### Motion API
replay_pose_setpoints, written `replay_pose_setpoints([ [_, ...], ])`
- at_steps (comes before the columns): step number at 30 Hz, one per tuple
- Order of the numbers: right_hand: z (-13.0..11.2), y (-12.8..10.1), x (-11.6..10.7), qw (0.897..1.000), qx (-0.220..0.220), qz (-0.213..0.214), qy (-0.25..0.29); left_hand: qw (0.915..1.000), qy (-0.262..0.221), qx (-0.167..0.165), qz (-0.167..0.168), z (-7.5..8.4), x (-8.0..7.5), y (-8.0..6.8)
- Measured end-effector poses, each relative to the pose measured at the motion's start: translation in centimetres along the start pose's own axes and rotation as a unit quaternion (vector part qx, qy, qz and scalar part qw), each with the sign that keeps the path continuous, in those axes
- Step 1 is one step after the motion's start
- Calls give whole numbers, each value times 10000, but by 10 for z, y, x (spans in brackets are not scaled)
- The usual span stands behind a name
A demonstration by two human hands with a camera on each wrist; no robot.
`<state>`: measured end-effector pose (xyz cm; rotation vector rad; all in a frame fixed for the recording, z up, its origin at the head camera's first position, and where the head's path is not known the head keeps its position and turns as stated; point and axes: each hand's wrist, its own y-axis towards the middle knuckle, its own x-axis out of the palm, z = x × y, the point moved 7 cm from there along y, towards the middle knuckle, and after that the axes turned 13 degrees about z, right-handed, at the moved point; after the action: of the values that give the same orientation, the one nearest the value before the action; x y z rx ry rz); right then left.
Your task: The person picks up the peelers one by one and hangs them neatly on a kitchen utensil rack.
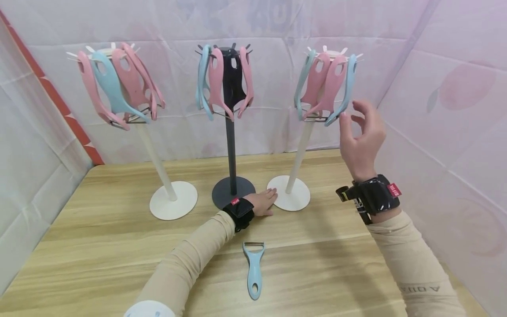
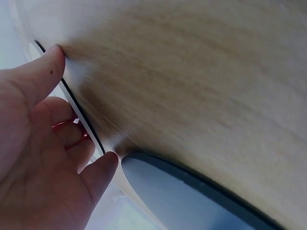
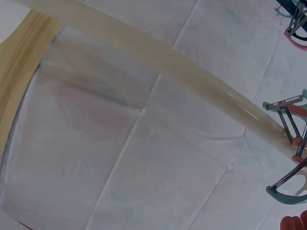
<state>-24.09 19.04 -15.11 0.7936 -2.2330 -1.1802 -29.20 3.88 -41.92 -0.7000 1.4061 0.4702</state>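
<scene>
Three peeler stands near the table's (image 1: pixel 119 229) far edge. Right hand (image 1: pixel 362 138), fingers spread, grips nothing beside the blue peeler (image 1: pixel 345 90); left hand (image 1: pixel 264 203), flat, steadies the white base (image 1: pixel 291 196). Risk: a snagged peeler tipping the stand.

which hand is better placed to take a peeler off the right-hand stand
Probably the right hand: it is raised with open fingers beside the blue peeler hanging on the right white stand. The left hand lies low on the table, touching that stand's base.
</scene>
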Motion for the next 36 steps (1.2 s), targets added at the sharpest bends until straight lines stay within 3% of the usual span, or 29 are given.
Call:
replay_pose_setpoints([
  [4, 5, -12, -8, 9986, -508, 153, -76, 10000, 1, 0, -23, -2, 1, 2],
  [7, 7, -27, -11, 9954, -952, 16, -94, 10000, -7, 4, -8, -2, 1, 2],
  [14, -4, -78, -9, 9831, -1406, -1166, 89, 10000, -19, 36, -20, -2, -3, 0],
  [19, -14, -105, -7, 9663, -1730, -1873, 351, 10000, -34, 86, -36, -1, -4, -1],
  [21, -18, -118, -4, 9516, -1903, -2356, 529, 9999, -57, 80, 26, -2, -4, -1],
  [23, -21, -134, 1, 9281, -2021, -3043, 725, 9999, -89, 73, 42, -3, -3, 0],
  [27, -27, -173, 8, 8553, -2411, -4486, 950, 9999, -153, 29, 43, -4, -1, 1],
  [30, -31, -199, 7, 8036, -2790, -5176, 922, 9999, -154, -42, -23, -3, 0, 2],
  [32, -32, -212, 6, 7810, -2961, -5427, 885, 9998, -155, -116, -31, -4, 0, 1],
  [36, -31, -233, 5, 7499, -3161, -5748, 855, 9999, -73, -116, -21, -3, 0, 0],
])
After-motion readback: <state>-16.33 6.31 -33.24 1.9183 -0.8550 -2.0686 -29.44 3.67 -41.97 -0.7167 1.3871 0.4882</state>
